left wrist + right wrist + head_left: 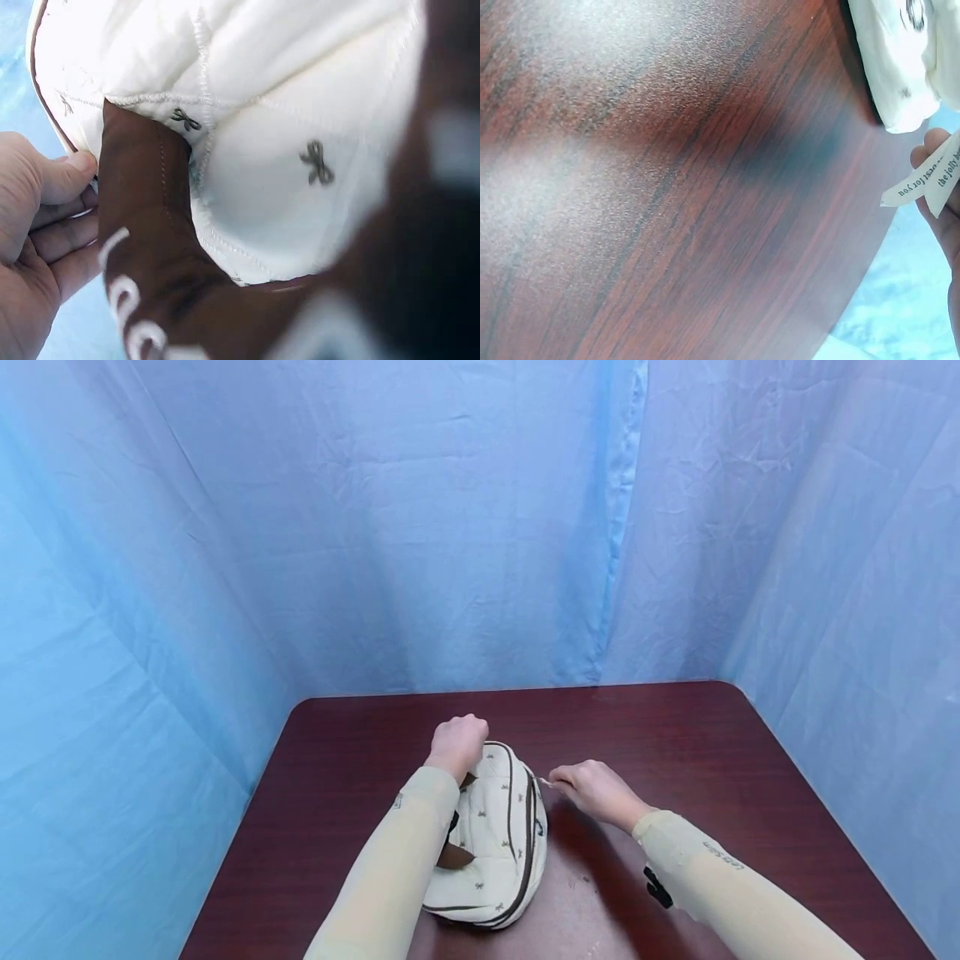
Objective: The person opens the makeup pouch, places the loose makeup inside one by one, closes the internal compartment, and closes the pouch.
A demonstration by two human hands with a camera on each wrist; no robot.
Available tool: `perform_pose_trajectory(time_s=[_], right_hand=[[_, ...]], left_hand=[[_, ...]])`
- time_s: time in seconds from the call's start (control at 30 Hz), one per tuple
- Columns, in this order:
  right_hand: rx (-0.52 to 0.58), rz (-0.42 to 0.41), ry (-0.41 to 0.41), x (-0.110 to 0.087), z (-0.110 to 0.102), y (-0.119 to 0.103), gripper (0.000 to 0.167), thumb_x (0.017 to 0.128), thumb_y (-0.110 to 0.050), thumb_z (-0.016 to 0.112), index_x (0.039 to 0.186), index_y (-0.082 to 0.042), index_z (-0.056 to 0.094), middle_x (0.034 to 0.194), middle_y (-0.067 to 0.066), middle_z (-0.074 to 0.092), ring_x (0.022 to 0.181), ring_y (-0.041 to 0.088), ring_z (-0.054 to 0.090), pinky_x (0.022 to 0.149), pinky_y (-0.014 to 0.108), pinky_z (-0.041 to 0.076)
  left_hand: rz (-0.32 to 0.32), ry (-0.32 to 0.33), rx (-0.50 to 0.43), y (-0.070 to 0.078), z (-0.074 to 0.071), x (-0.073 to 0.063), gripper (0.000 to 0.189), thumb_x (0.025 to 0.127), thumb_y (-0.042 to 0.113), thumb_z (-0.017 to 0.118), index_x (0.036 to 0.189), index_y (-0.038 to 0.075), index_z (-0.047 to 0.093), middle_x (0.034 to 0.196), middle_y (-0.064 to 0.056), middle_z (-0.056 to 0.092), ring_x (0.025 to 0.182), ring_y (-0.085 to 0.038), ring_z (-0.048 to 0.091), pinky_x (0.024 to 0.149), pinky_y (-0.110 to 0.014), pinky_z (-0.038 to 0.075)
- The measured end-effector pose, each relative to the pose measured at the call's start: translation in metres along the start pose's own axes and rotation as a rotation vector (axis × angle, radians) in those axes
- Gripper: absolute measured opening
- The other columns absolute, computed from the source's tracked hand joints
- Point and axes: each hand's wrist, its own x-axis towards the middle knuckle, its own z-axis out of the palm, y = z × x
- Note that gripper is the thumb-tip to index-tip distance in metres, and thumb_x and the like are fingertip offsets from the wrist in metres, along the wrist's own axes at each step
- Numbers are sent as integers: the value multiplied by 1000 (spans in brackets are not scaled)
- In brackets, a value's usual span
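Observation:
A cream quilted bag [491,835] with small bow motifs and dark trim lies on the table. My left hand [459,743] is at its far end; in the left wrist view, thumb and fingers [71,169] pinch the bag's edge beside a brown handle [146,172] with white lettering. To the bag's right, my right hand [596,789] holds a pale printed ribbon [922,180] between thumb and fingers, its loose ends sticking out. In the head view the ribbon stretches toward the bag's dark zipper [529,843] near the far right corner. My left forearm hides part of the bag's left side.
The dark red wood-grain table [360,752] has rounded far corners. Light blue curtains [480,527] hang behind it and along both sides. A black strap [657,887] shows under the right sleeve.

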Motion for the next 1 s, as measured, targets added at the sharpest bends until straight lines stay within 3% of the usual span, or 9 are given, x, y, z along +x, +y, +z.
perform_pose_trajectory(time_s=[0.13, 0.33, 0.63, 0.83, 1.0], right_hand=[[19, 13, -22, -1, -1, -2, 6, 94, -7, 72, 96, -11, 76, 86, -4, 75, 74, 6, 67, 67, 31, 57], [23, -6, -24, 0, -1, -3, 6, 94, -7, 71, 97, -10, 75, 87, -3, 75, 75, 8, 69, 68, 31, 58], [4, -29, -4, 0, 0, -3, 6, 94, -7, 72, 98, -9, 75, 88, -3, 75, 77, 10, 70, 68, 32, 58], [-2, -22, -1, 3, -1, -3, 5, 94, -7, 72, 97, -10, 75, 87, -4, 75, 73, 8, 68, 67, 31, 57], [-9, -13, 3, 2, 0, 0, 5, 93, -8, 73, 95, -11, 75, 86, -5, 74, 72, 7, 67, 67, 31, 57]], left_hand=[[-63, 4, -17, -3, -1, -2, 17, 98, 5, 66, 95, 16, 78, 86, -1, 72, 72, -18, 67, 61, -36, 57], [-109, 11, -44, -9, 0, -3, 17, 98, 6, 66, 104, 16, 78, 96, -2, 74, 82, -20, 72, 66, -40, 61], [-125, -36, -53, -12, 1, -4, 20, 100, 5, 64, 108, 17, 77, 102, -4, 74, 88, -22, 72, 66, -41, 61], [-59, -69, -49, -15, -2, -4, 21, 102, 4, 60, 107, 15, 77, 103, -4, 73, 89, -22, 70, 68, -39, 59], [124, -90, -41, -13, -3, -4, 26, 104, 4, 56, 114, 16, 76, 112, -5, 73, 101, -23, 69, 79, -38, 58]])
